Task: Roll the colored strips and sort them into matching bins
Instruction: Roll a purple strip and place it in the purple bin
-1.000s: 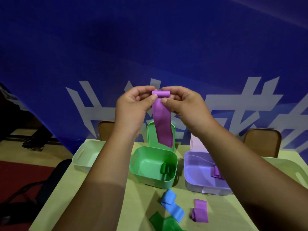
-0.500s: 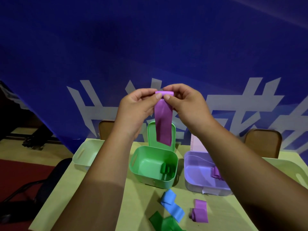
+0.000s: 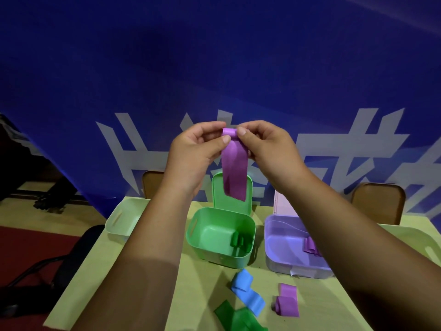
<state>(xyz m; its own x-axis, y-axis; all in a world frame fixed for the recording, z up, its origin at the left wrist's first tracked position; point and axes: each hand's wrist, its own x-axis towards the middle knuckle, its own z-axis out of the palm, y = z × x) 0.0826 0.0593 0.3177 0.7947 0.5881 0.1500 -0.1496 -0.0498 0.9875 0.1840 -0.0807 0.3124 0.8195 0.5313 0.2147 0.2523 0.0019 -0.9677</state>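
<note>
Both hands are raised above the table and pinch the rolled top end of a purple strip (image 3: pixel 234 170). My left hand (image 3: pixel 195 154) grips it from the left, my right hand (image 3: pixel 267 146) from the right. The strip's loose tail hangs down in front of the green bin's upright lid (image 3: pixel 248 201). Below stands the green bin (image 3: pixel 202 244) with a rolled green strip (image 3: pixel 237 241) inside. To its right is the purple bin (image 3: pixel 276 244) holding a rolled purple strip (image 3: pixel 310 246). On the table lie a blue strip (image 3: pixel 248 292), a green strip (image 3: pixel 238 318) and another purple strip (image 3: pixel 287 301).
A pale green bin (image 3: pixel 119 218) sits at the table's left rear, and another pale bin (image 3: pixel 429 247) shows at the right edge. Two brown chair backs (image 3: pixel 379 201) stand behind the yellow-green table (image 3: pixel 107 271). A dark chair (image 3: pixel 78 249) is at the left. A blue banner fills the background.
The roll at the strip's top has grown and the hanging tail has become shorter. Both hands have stayed at about the same height.
</note>
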